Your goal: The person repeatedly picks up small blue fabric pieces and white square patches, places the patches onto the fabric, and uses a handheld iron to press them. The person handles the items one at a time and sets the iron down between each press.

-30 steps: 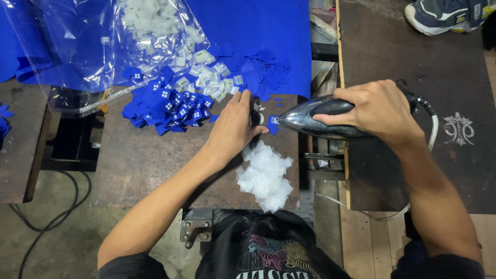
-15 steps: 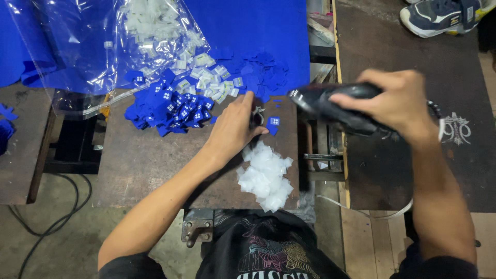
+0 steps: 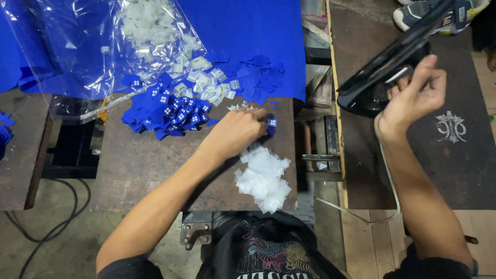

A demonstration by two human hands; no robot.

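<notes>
On the brown worktop (image 3: 144, 165), left hand (image 3: 235, 135) pinching down on a small blue fabric square with white dots (image 3: 270, 122), just above the heap of white paper scraps (image 3: 264, 177). Over to the right, right hand (image 3: 413, 95) wrapped around a black clothes iron (image 3: 385, 70), tilted, lifted clear.

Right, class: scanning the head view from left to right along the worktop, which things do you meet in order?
Clear plastic bag → pile of blue fabric pieces → left hand → white paper scraps → black iron → right hand.
</notes>
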